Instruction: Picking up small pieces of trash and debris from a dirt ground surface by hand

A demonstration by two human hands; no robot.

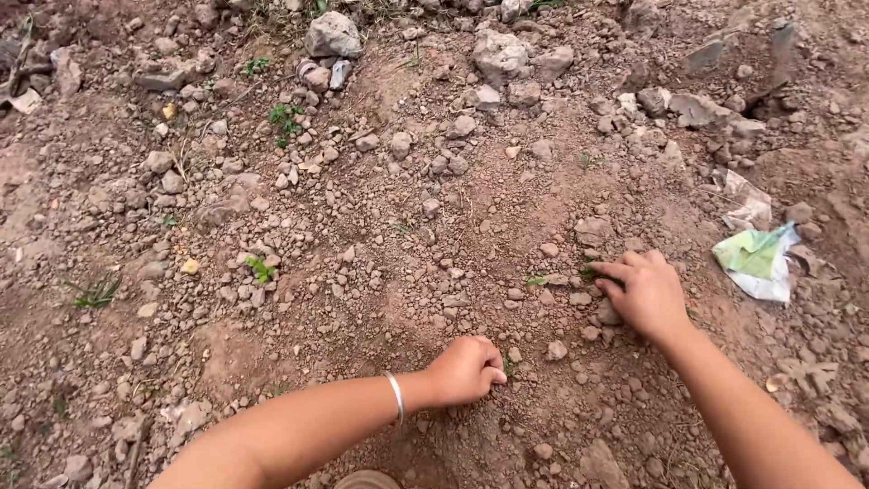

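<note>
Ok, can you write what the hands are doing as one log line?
left hand: curled on soil | right hand: fingertips at small green weed | nearby: crumpled wrapper

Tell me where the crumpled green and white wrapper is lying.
In the head view, the wrapper lies on the soil at the far right, just beyond the right hand.

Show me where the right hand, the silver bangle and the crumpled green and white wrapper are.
right hand [647, 294]: head view, back of the hand.
silver bangle [396, 397]: head view, band across the left wrist.
crumpled green and white wrapper [759, 260]: head view, its green middle.
</note>
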